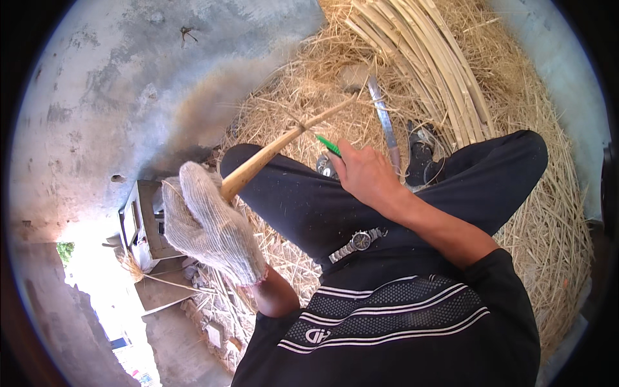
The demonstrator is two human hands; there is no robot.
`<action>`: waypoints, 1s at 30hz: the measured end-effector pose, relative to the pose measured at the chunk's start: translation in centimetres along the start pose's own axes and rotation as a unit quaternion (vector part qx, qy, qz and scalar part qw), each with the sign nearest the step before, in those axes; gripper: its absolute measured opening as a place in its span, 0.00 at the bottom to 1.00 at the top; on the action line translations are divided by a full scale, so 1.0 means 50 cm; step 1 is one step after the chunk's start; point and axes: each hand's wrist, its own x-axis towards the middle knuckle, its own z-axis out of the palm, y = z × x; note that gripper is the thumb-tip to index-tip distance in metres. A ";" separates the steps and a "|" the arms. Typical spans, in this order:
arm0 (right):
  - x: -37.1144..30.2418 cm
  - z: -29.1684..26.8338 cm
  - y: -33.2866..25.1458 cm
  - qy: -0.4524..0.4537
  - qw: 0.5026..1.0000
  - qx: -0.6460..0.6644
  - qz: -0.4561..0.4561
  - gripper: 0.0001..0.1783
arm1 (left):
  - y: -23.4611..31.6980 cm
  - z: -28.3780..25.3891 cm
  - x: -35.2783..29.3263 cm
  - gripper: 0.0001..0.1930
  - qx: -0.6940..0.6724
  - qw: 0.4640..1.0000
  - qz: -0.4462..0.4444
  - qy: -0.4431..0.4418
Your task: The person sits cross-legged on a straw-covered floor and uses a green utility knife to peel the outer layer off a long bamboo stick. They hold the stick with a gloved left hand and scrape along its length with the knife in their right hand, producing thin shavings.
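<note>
My left hand (pixel 213 226), in a pale knitted glove, is closed round the thick end of a bamboo strip (pixel 271 149). The strip slants up and away to the right, tapering to a thin end, with a darker node partway along. In my bare right hand (pixel 369 169) is a slim green tool (pixel 329 145), its tip pointing at the strip near that node. A small gap seems to lie between them. My fingers cover most of the tool, so its exact kind is unclear. Beyond the right hand, a long knife (pixel 382 111) with a brown handle lies on the straw.
A bundle of long split strips (pixel 445 64) curves across the straw-covered floor (pixel 541 213) at the far right. A metal wristwatch (pixel 361 241) lies on my lap. A plastered wall (pixel 116 109) rises at left, above a small cabinet (pixel 145 222). A stone (pixel 354 77) sits beyond the knife.
</note>
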 end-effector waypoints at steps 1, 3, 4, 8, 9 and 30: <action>0.003 -0.004 0.011 -0.006 1.000 0.002 -0.009 0.15 | -0.003 0.004 0.001 0.17 0.010 1.000 0.011 0.002; -0.004 -0.037 -0.035 -0.038 0.999 0.017 -0.012 0.16 | -0.008 -0.004 -0.003 0.16 0.001 1.000 0.027 -0.013; -0.019 -0.033 -0.059 -0.051 0.998 0.035 -0.021 0.16 | -0.013 -0.010 -0.007 0.16 -0.002 1.000 0.028 -0.012; 0.008 0.022 0.032 0.015 1.000 -0.007 0.000 0.15 | -0.014 0.006 0.000 0.14 0.009 0.997 0.078 0.009; 0.023 0.038 0.079 0.056 0.997 -0.043 0.026 0.15 | -0.011 0.013 0.001 0.14 0.013 0.995 0.095 0.012; 0.066 0.028 0.037 0.014 1.000 -0.004 -0.002 0.16 | -0.027 0.012 0.047 0.15 -0.036 0.998 -0.047 -0.003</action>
